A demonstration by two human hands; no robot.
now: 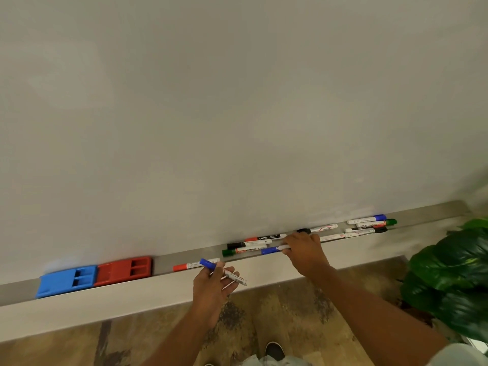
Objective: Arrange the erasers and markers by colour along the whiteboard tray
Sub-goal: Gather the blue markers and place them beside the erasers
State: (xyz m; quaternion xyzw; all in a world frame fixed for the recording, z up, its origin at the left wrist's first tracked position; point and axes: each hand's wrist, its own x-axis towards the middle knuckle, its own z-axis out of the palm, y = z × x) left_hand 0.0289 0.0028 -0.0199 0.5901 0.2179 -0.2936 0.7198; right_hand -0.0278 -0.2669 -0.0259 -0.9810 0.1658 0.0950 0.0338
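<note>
Holding one blue marker (223, 271) in left hand (212, 285), fingers clamped (right of the red eraser (124, 270)); right hand (303, 250) closing on another blue marker (270, 250), lying lengthwise along the tray (163, 268), farther right.

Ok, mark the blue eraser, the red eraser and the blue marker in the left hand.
blue eraser (67, 280), head view, top face.
red eraser (123, 270), head view, top face.
blue marker (207, 263), head view, on its cap.
</note>
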